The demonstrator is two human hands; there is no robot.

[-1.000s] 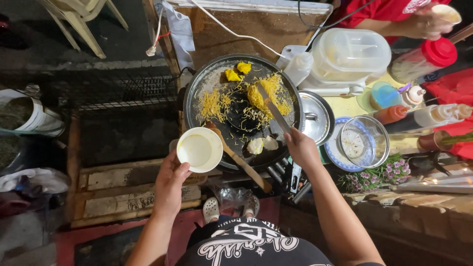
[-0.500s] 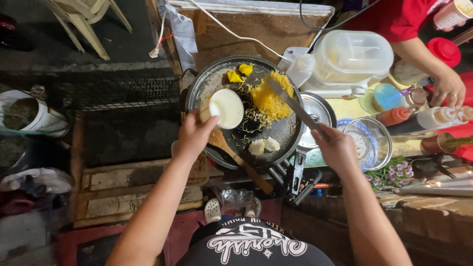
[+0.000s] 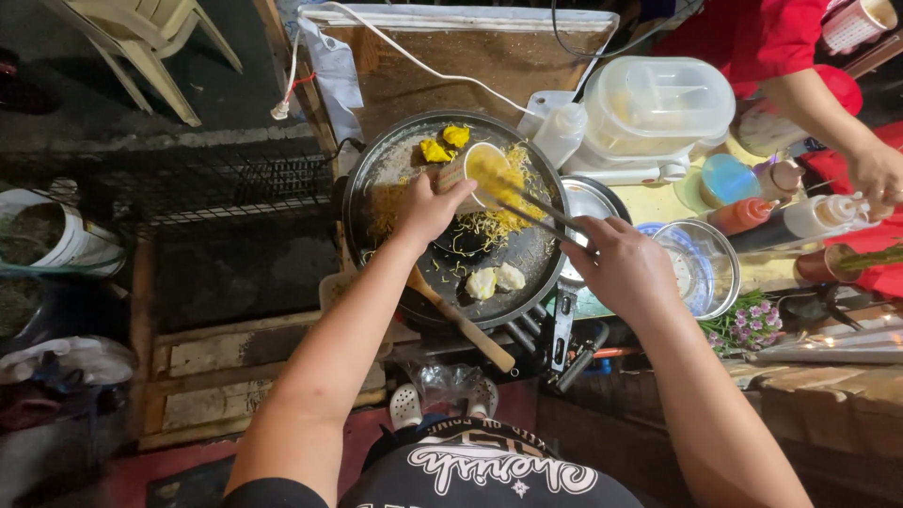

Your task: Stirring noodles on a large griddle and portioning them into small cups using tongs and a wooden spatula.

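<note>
While the head camera looks straight down, a round dark pan (image 3: 451, 221) fills the middle and serves as landmark. Over the pan's centre, the left hand (image 3: 428, 209) tilts a small white cup (image 3: 484, 174), fingers closed around its side with the mouth facing the right hand. The right hand (image 3: 621, 268), at the pan's right edge, is closed on thin metal tongs (image 3: 536, 209) whose tips reach to the cup's mouth among yellow noodles (image 3: 503, 221).

The cup looks light and thin-walled, probably easy to crush, so a soft hold around its side suits it. The noodles look soft, limp and oily, likely to slip, and are best pinched in a bunch. Two pale dumplings (image 3: 496, 279) lie near the pan's lower edge, and yellow pieces (image 3: 444, 144) near its upper edge. A wooden spatula (image 3: 461, 320) slants off the pan's lower rim.

Right of the pan stand a clear lidded tub (image 3: 658, 103), sauce bottles (image 3: 790, 218) and a steel bowl (image 3: 701, 268) on the tabletop (image 3: 658, 202). Another person's hand (image 3: 879, 169) shows at far right.
</note>
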